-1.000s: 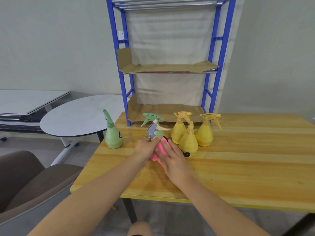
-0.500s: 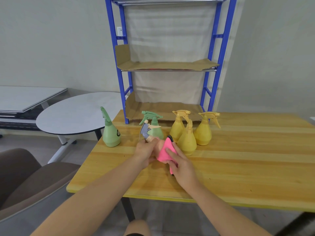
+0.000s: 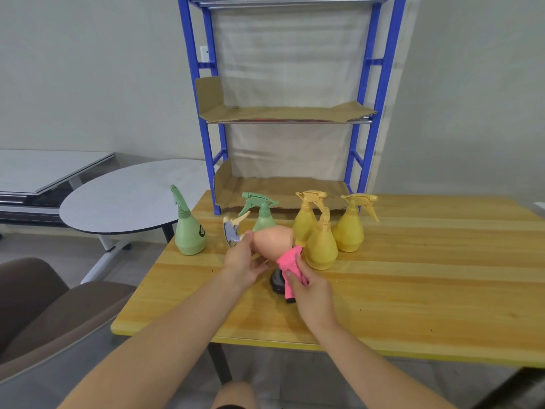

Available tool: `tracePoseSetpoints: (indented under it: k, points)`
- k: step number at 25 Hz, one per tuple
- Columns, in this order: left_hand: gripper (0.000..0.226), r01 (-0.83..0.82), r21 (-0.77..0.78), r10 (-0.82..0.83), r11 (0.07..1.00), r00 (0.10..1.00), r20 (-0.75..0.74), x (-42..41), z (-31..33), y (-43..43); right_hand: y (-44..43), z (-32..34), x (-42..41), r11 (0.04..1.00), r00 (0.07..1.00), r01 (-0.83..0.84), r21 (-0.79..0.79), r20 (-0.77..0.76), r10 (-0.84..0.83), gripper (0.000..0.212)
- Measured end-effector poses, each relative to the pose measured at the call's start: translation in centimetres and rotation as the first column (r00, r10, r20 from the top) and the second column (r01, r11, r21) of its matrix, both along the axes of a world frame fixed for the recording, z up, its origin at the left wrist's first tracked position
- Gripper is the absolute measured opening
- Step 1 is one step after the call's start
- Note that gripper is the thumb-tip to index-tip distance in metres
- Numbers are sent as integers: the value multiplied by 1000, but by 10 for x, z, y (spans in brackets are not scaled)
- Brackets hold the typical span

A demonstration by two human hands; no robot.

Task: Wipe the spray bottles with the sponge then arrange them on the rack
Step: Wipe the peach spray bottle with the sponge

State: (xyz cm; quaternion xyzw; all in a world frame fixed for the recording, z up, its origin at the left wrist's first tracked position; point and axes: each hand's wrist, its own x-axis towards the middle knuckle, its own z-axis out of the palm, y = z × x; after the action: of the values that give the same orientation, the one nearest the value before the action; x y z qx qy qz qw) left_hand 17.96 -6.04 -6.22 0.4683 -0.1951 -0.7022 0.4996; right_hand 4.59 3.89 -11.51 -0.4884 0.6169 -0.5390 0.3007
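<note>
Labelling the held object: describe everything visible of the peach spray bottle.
The peach spray bottle is bulb-shaped, matte, plastic-looking, with a grey spray head and cream trigger pointing left. It is held tipped sideways over the wooden table; the left hand grips near its neck, and the right hand presses the pink sponge against its wide end.

Single wide-angle view from the head, facing forward and down across the desk (image 3: pixel 427 305), near edge low in frame, left hand (image 3: pixel 240 265) and right hand (image 3: pixel 311 287) close at centre, rack (image 3: pixel 208 65) straight ahead, farther off at the desk's back.
</note>
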Motion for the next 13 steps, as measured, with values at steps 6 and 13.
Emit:
tracePoseSetpoints:
  k: [6,13]
  points:
    - [34,26,-91,-9,995,983,184,-2,-2,7,-21,30,7,995,940,95,24,326,-98,30]
    - [46,128,-302,102,945,761,640,2,-6,9,-16,34,-2,973,783,19,228,602,-157,22]
